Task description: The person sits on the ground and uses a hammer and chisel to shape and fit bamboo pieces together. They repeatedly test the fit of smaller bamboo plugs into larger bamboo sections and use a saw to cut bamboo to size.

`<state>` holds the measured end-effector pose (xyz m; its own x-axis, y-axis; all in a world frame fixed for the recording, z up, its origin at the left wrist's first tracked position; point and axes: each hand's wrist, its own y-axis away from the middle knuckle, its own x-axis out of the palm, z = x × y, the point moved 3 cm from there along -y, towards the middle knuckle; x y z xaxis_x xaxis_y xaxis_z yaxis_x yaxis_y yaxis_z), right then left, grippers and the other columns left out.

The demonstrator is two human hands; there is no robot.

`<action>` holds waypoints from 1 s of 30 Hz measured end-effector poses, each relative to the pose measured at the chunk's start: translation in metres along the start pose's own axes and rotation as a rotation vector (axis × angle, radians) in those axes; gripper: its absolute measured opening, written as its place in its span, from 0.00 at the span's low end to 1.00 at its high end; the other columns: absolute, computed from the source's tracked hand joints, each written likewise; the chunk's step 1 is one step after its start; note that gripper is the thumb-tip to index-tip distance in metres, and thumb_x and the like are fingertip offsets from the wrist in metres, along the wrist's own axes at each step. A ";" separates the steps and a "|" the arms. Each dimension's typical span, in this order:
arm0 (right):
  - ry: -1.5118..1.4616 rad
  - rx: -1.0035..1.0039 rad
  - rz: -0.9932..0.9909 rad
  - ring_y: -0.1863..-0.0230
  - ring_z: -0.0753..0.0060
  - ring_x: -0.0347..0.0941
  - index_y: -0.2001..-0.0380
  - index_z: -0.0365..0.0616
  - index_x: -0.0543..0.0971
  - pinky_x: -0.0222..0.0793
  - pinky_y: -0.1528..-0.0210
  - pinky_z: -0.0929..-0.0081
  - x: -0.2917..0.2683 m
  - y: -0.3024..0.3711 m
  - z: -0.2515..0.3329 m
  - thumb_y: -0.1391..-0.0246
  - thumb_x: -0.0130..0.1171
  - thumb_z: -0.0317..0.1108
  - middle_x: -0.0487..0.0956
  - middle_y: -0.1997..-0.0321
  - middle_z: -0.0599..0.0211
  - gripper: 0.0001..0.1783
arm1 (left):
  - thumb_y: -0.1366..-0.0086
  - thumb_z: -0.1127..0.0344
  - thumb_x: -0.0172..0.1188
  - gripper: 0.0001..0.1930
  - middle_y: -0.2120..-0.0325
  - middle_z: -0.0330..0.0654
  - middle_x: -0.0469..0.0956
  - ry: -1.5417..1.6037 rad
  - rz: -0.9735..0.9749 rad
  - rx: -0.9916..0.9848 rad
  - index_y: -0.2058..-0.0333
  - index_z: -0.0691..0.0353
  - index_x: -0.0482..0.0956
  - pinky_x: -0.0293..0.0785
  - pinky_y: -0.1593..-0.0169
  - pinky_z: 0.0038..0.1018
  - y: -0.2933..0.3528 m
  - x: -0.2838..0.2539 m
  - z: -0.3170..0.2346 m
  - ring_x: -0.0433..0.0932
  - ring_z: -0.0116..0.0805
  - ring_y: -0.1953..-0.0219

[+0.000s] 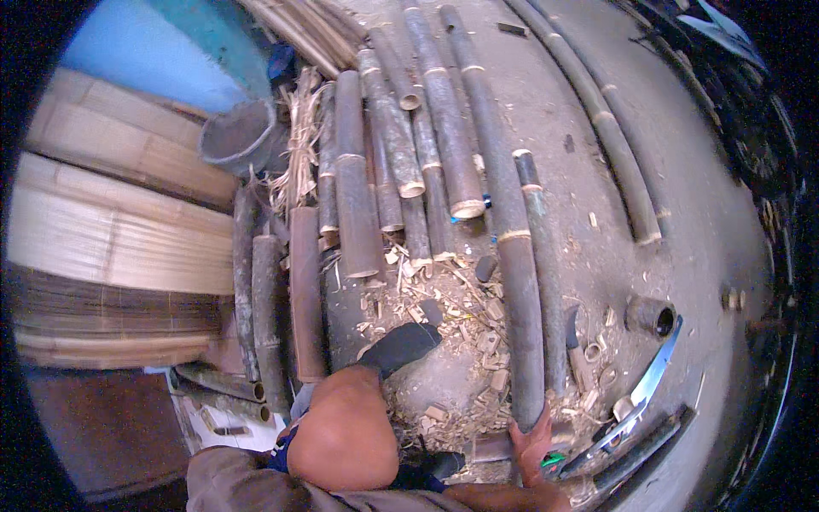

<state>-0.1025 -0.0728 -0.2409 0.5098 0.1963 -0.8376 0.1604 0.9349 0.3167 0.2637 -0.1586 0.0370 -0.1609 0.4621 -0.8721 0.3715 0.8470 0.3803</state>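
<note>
My right hand [533,445] is closed around the near end of a long grey-brown bamboo pole [514,256]. The pole runs away from me across the floor, with pale rings at its joints. Beside the hand is a small bright green object [553,461], whose kind I cannot make out. To the right lies a curved, shiny metal blade [657,371], next to dark split bamboo lengths [640,452]. Left of the hand, a short bamboo piece [493,447] rests among wood chips [461,350]. My left hand does not show.
Several bamboo poles [354,179] lie ahead; two longer ones [610,128] are farther right. A dark bucket [239,141] and woven bamboo panels [128,230] are at left. A short hollow bamboo section [650,317] and a wooden-handled tool [578,358] lie at right. My bent knee [345,431] is in front.
</note>
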 end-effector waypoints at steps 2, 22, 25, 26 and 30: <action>0.018 0.007 0.020 0.45 0.31 0.72 0.32 0.37 0.61 0.68 0.43 0.47 0.009 0.004 -0.010 0.59 0.73 0.49 0.74 0.45 0.35 0.55 | 0.39 0.50 0.55 0.22 0.62 0.47 0.81 0.006 -0.001 -0.034 0.55 0.61 0.80 0.77 0.56 0.39 0.003 -0.002 -0.005 0.80 0.43 0.59; 0.009 0.077 0.092 0.52 0.35 0.78 0.30 0.48 0.60 0.75 0.49 0.48 -0.014 -0.002 0.011 0.66 0.77 0.50 0.80 0.51 0.37 0.59 | 0.30 0.39 0.53 0.31 0.59 0.51 0.78 0.607 -0.161 -0.243 0.49 0.68 0.74 0.73 0.51 0.34 -0.128 0.077 0.183 0.76 0.36 0.54; -0.063 0.120 0.158 0.51 0.36 0.79 0.32 0.45 0.63 0.75 0.48 0.49 -0.051 0.014 0.053 0.67 0.77 0.50 0.80 0.50 0.38 0.57 | 0.30 0.38 0.55 0.36 0.53 0.51 0.76 0.932 -0.269 -0.119 0.41 0.67 0.67 0.74 0.49 0.36 -0.238 0.079 0.183 0.76 0.39 0.53; -0.092 0.132 0.175 0.51 0.37 0.79 0.32 0.44 0.64 0.75 0.48 0.50 -0.061 0.021 0.064 0.67 0.77 0.50 0.80 0.49 0.38 0.57 | 0.32 0.37 0.56 0.40 0.49 0.52 0.75 1.170 -0.269 -0.168 0.37 0.66 0.62 0.74 0.47 0.39 -0.272 0.083 0.171 0.77 0.43 0.51; -0.075 0.100 0.172 0.54 0.36 0.80 0.32 0.45 0.63 0.76 0.51 0.48 -0.074 0.050 0.086 0.67 0.76 0.59 0.80 0.50 0.38 0.60 | 0.39 0.40 0.66 0.49 0.42 0.55 0.70 1.612 -0.234 -0.384 0.31 0.63 0.51 0.73 0.41 0.50 -0.352 0.080 0.128 0.76 0.52 0.45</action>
<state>-0.0596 -0.0656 -0.1247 0.5978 0.3248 -0.7329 0.1463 0.8547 0.4982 0.2374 -0.4534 -0.2059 -0.9788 -0.1023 0.1774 0.0141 0.8304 0.5569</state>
